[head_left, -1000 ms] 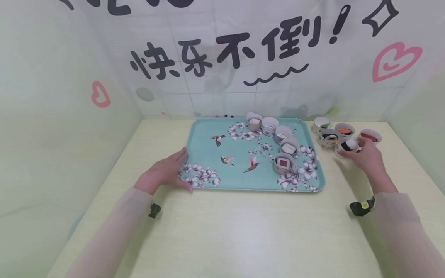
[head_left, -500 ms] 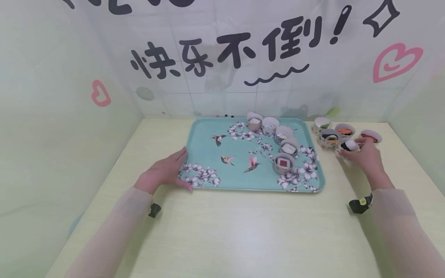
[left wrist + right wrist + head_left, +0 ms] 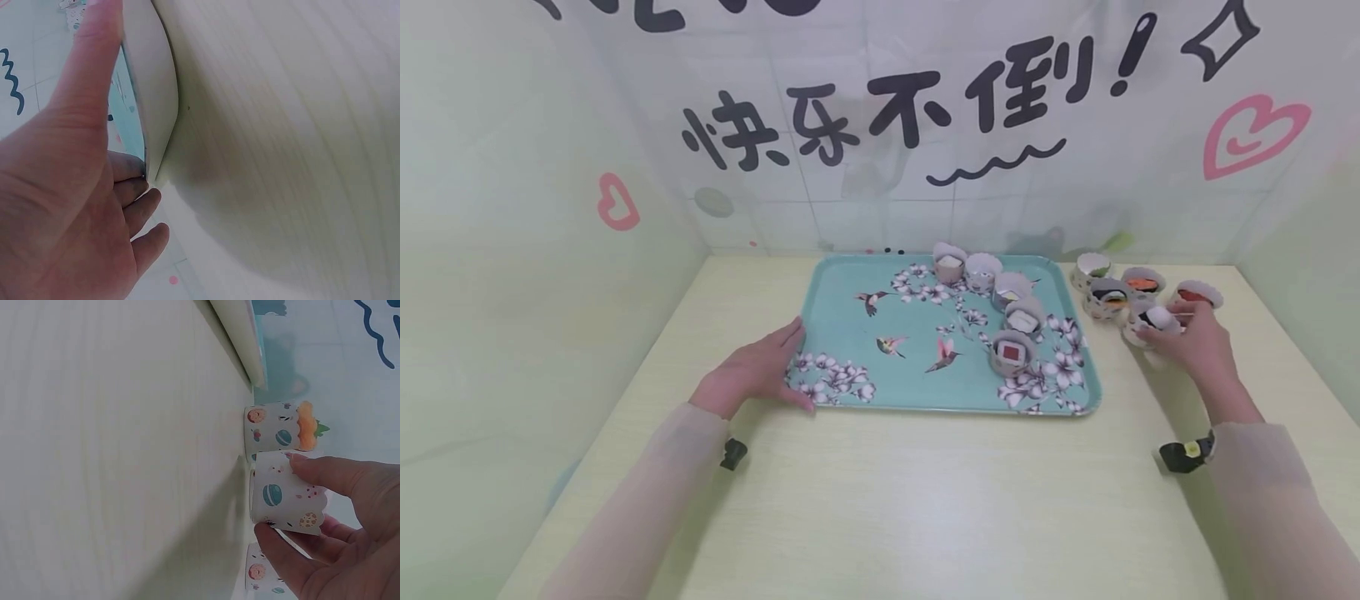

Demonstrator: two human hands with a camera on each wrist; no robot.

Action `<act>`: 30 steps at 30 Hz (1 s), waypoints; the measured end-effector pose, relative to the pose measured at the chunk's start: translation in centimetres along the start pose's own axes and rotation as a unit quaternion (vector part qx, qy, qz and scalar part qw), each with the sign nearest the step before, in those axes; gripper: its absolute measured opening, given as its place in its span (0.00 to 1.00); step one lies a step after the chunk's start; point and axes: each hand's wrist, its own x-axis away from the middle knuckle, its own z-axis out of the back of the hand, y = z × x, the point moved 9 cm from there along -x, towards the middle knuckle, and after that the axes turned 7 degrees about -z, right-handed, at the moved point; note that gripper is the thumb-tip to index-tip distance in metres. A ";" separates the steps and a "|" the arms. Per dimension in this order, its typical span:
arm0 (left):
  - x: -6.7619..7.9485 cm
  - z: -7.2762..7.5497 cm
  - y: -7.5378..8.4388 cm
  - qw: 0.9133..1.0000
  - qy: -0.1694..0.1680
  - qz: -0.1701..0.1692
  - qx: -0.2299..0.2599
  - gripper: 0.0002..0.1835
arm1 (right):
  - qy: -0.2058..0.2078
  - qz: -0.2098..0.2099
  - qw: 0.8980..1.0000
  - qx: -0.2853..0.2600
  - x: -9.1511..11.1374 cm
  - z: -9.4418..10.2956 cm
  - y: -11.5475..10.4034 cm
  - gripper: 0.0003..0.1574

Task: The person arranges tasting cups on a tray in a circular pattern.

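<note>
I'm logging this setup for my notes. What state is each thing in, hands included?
Tray: face up, partly loaded
Tray cups: five, upright, most visibly filled
Held cup: roughly upright, filled; unclear whether lifted
Other cups: four, upright, contents showing
Left hand: open, touching the tray
Right hand: gripping the held cup

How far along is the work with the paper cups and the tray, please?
Assuming loading is the aim, five cups already stand on the tray. One cup, off the tray, is in the right hand. Four other cups on the table seem left to move.
</note>
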 end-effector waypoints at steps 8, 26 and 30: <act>0.0 0.0 0.0 1.000 -0.001 -0.002 0.000 0.78 | 0.018 0.038 0.999 0.008 1.2 0.6 -1.0 0.54; 0.0 0.1 0.0 1.000 0.001 -0.005 -0.001 0.77 | 0.014 0.111 0.993 0.021 4.6 0.9 -6.1 0.47; 0.0 0.0 0.0 1.000 -0.001 -0.002 0.000 0.77 | 0.010 0.130 0.991 0.018 5.0 0.6 -7.3 0.43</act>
